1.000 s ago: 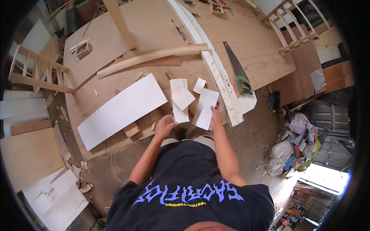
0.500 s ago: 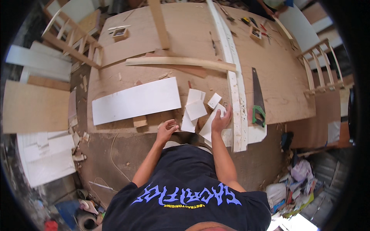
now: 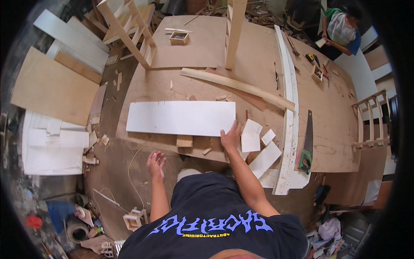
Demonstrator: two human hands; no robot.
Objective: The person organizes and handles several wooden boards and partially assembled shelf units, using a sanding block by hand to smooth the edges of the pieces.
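A long white board (image 3: 181, 117) lies across the near part of the work table, its near edge by a small wood block (image 3: 184, 141). My right hand (image 3: 231, 137) is at the board's near right corner, thumb and fingers apart around it; whether it presses on the board I cannot make out. Just right of that hand lie white offcuts: an upright-looking piece (image 3: 251, 135), a small square one (image 3: 268, 137) and a longer one (image 3: 265, 159). My left hand (image 3: 156, 165) hangs short of the table's near edge, palm partly up, fingers loosely spread, holding nothing.
A long pale wood strip (image 3: 237, 88) crosses the table (image 3: 332, 142) behind the board. At right lie a white beam (image 3: 290, 129) and a green-handled saw (image 3: 306, 149). Wooden frames (image 3: 137, 36) stand at the far left. A person (image 3: 340, 32) holds a small piece at the far right.
My view has shifted left. My right hand went from the white offcuts to the right end of the long board. My left hand drew back from the table edge, out to the left.
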